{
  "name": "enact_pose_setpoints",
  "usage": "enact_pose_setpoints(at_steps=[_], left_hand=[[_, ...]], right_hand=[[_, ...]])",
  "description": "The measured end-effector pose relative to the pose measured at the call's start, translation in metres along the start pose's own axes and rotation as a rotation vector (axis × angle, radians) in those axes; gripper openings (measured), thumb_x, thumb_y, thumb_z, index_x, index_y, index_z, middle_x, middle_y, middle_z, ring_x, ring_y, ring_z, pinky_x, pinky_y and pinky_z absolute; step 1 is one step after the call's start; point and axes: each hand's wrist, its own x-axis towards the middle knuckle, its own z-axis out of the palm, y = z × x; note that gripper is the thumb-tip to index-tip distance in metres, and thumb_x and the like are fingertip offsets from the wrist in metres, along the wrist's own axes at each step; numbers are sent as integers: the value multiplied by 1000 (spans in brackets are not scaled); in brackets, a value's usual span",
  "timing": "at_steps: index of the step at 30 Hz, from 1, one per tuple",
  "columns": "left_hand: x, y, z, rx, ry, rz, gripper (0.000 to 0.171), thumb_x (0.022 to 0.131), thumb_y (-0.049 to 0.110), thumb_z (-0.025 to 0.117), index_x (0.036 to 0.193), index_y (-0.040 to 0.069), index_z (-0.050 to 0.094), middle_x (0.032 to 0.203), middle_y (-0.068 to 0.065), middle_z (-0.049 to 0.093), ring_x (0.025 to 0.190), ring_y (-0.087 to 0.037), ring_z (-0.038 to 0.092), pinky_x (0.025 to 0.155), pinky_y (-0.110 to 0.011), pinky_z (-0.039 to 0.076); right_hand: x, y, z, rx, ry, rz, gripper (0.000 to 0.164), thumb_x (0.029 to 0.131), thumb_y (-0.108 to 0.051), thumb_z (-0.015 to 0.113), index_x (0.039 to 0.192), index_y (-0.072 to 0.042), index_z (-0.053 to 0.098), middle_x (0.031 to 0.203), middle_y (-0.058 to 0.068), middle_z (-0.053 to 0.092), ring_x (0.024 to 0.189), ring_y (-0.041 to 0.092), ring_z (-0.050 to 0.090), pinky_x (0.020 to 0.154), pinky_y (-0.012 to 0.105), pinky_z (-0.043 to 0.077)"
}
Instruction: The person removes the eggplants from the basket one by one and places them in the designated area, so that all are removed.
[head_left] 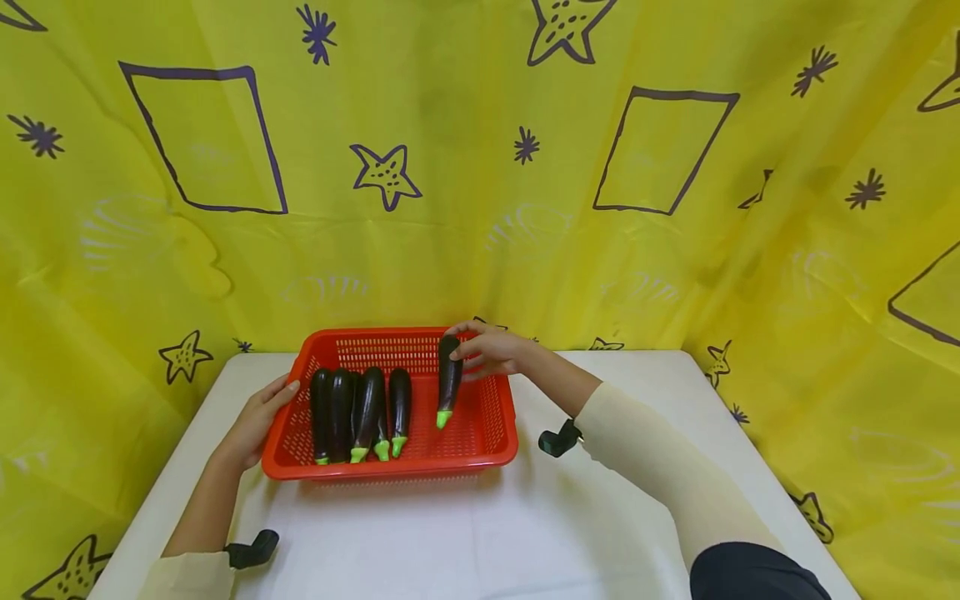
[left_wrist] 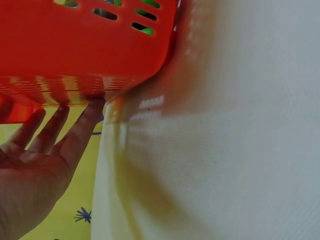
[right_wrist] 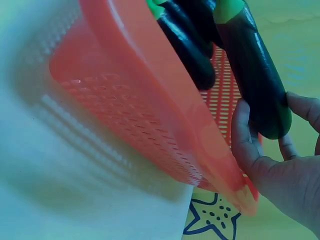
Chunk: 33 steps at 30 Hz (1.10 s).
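Note:
A red plastic basket (head_left: pixel 315 472) with slotted walls holds several dark, glossy eggplants (head_left: pixel 341 412) side by side in its left half, their green stem ends toward the near wall. At the basket's left side, my left hand (head_left: pixel 258 421) grips the rim; its fingers (left_wrist: pixel 80 132) lie against the outer wall in the left wrist view. My right hand (head_left: pixel 491 348) holds one eggplant (head_left: pixel 448 383) by its rounded dark end over the right half of the basket. This eggplant's green end points down and nearer me. In the right wrist view, the thumb and fingers (right_wrist: pixel 242 132) pinch it.
The basket is on a white-covered table (head_left: pixel 465 542), whose surface extends in front and to the right. A yellow curtain (head_left: pixel 465 267) with dark starfish and frame drawings hangs behind and along both sides.

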Motion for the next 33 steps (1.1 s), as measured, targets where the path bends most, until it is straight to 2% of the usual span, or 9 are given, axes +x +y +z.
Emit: enact_pose_setpoints(at_steps=[6, 12, 15, 23, 29, 33], left_hand=[[0, 1, -3, -1, -14, 12, 73, 114, 44, 43, 168, 3, 14, 142, -14, 55, 104, -7, 69, 88, -42, 61], [0, 2, -5, -11, -27, 41, 72, 114, 42, 42, 167, 2, 14, 131, 4, 61, 104, -7, 69, 87, -41, 62], [0, 1, -4, -18, -32, 41, 72, 114, 42, 42, 167, 1, 14, 127, 8, 62, 104, -7, 69, 87, -41, 62], [0, -2, -2, -18, -27, 21, 73, 114, 42, 42, 168, 3, 14, 132, 2, 62, 103, -7, 70, 87, -43, 62], [0, -2, -3, -11, -30, 26, 72, 114, 43, 42, 168, 4, 13, 141, -7, 59, 105, -7, 70, 88, -43, 61], [0, -1, -3, -3, -32, 24, 72, 114, 43, 41, 168, 4, 14, 144, -11, 58, 105, -7, 69, 88, -43, 61]], right_hand=[[-16, -3, -5, 0, 8, -45, 48, 101, -1, 61, 146, -11, 48, 140, 21, 49, 109, 35, 63, 92, 46, 59], [-31, -4, -9, 5, 13, -91, 51, 102, -4, 58, 151, -11, 47, 144, 21, 45, 112, 37, 60, 96, 47, 57], [-39, -4, -13, -10, 29, -103, 54, 103, -7, 58, 155, -12, 47, 145, 21, 45, 113, 37, 60, 95, 45, 57], [-55, -3, -25, -14, 62, -148, 58, 105, -9, 56, 161, -13, 43, 146, 23, 45, 106, 33, 59, 83, 36, 57], [-63, -1, -37, 0, 85, -161, 59, 104, -6, 56, 160, -10, 39, 152, 25, 41, 120, 39, 56, 94, 46, 57], [-68, 1, -46, 23, 136, -156, 54, 104, -5, 58, 155, -7, 41, 151, 26, 43, 121, 40, 56, 99, 50, 55]])
